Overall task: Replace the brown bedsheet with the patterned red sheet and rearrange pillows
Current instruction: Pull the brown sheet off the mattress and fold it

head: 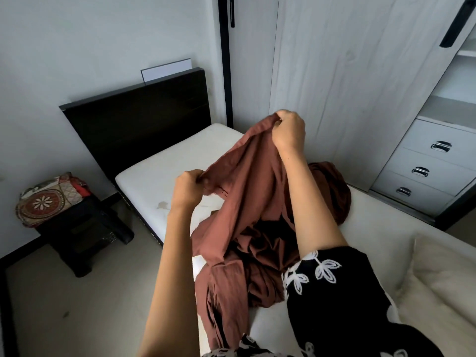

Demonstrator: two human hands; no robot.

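Head view: a crumpled reddish-brown cotton bedsheet [247, 176] is held up over the bare white mattress [164, 166], its lower folds heaped near the mattress's near edge. One hem is pinched by the left hand [189, 188], fingers curled round the cloth; a higher edge is gripped by the right hand [288, 130]. A folded red patterned sheet [46, 199] is seen on a low black stool [85, 228] on the floor beside the dark wooden headboard [139, 119]. A cream pillow [443, 279] lies at the bed's right edge
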